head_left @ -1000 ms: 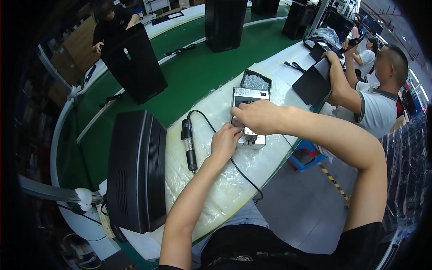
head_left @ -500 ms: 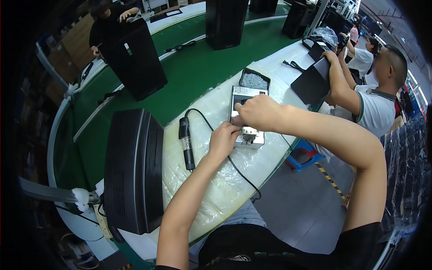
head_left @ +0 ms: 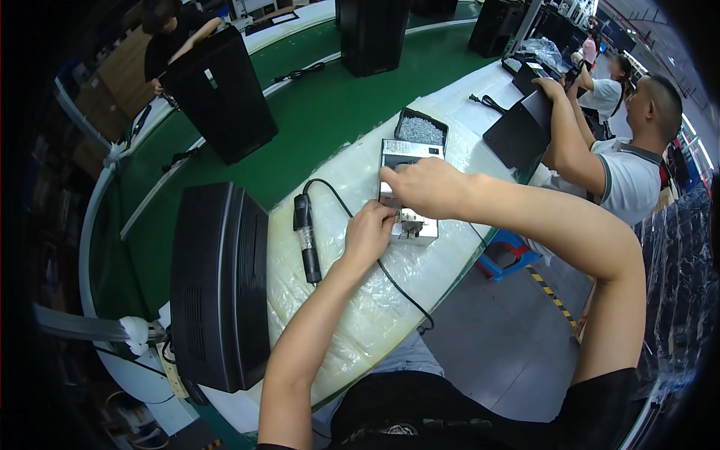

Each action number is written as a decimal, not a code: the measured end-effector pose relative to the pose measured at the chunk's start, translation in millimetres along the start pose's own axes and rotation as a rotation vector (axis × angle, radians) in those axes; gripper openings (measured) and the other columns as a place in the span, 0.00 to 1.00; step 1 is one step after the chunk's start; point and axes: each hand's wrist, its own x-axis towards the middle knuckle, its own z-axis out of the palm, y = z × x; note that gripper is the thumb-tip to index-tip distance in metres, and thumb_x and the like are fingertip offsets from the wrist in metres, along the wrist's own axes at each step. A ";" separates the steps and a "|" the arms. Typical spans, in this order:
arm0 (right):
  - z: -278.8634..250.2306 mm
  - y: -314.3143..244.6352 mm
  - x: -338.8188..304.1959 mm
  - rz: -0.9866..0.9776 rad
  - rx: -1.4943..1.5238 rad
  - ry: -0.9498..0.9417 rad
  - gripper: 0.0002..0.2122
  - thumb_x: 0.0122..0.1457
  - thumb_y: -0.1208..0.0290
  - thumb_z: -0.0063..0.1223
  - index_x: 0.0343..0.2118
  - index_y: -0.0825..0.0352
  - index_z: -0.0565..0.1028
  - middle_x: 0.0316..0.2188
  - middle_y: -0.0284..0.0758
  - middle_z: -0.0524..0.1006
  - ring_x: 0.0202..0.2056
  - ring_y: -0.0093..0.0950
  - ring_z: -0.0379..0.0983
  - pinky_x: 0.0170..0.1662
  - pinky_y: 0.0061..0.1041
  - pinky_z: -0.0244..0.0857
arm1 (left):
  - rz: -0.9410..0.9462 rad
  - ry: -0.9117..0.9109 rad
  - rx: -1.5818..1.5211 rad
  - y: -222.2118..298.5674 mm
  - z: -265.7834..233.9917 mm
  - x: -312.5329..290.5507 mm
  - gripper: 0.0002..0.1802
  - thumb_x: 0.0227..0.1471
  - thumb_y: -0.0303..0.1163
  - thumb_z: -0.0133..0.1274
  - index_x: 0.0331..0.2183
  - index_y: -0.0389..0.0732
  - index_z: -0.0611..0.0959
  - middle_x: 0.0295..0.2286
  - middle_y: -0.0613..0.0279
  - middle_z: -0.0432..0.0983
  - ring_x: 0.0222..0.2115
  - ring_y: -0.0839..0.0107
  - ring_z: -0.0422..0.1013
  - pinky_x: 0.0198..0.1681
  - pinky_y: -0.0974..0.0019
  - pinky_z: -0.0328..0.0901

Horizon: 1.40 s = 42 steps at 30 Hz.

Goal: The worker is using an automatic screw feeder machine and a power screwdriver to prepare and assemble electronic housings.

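A silvery metal box, probably a screw feeder [head_left: 424, 230], stands on the plastic-covered bench. Over its open middle, my right hand [head_left: 429, 187] is bent with curled fingers; whatever the fingertips hold is hidden. At the box's near left corner, my left hand [head_left: 367, 234] pinches thumb and fingers together, the thing between them too small to make out. Just behind the box sits a black tray of small screws [head_left: 420, 130]. A black electric screwdriver [head_left: 306, 238] lies left of my left hand, its cord curving past the box.
A large black speaker-like cabinet [head_left: 221, 289] stands at the bench's left. Beyond runs a green conveyor [head_left: 322, 120] carrying tall black cabinets [head_left: 221, 97]. One co-worker [head_left: 637, 161] sits at the right beside a dark panel [head_left: 517, 139]; another person [head_left: 169, 45] works across the conveyor.
My right hand has turned slightly, its thumb side now higher over the box. My left hand stays at the corner. Across the conveyor, the person's arm has shifted onto the cabinet.
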 end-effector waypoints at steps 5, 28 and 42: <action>-1.9 -3.5 0.9 0.018 -0.082 -0.085 0.16 0.59 0.62 0.57 0.38 0.71 0.68 0.22 0.41 0.78 0.25 0.39 0.79 0.26 0.35 0.71 | -0.012 0.004 0.006 2.7 0.3 0.1 0.09 0.51 0.27 0.57 0.35 0.38 0.87 0.34 0.53 0.79 0.35 0.54 0.77 0.40 0.55 0.70; 8.7 -5.8 -3.8 -0.105 -0.031 0.123 0.20 0.52 0.73 0.59 0.46 0.73 0.68 0.29 0.45 0.74 0.28 0.41 0.80 0.28 0.32 0.74 | 0.067 0.028 -0.018 10.2 -1.5 0.8 0.10 0.53 0.26 0.56 0.39 0.37 0.85 0.39 0.48 0.79 0.36 0.49 0.77 0.40 0.52 0.70; 29.0 -2.7 9.2 -0.170 0.138 0.315 0.20 0.53 0.74 0.57 0.49 0.71 0.69 0.34 0.48 0.75 0.25 0.44 0.79 0.27 0.36 0.74 | 0.004 0.087 0.072 16.5 6.7 -2.3 0.08 0.53 0.28 0.56 0.35 0.37 0.85 0.36 0.52 0.79 0.33 0.50 0.76 0.39 0.53 0.70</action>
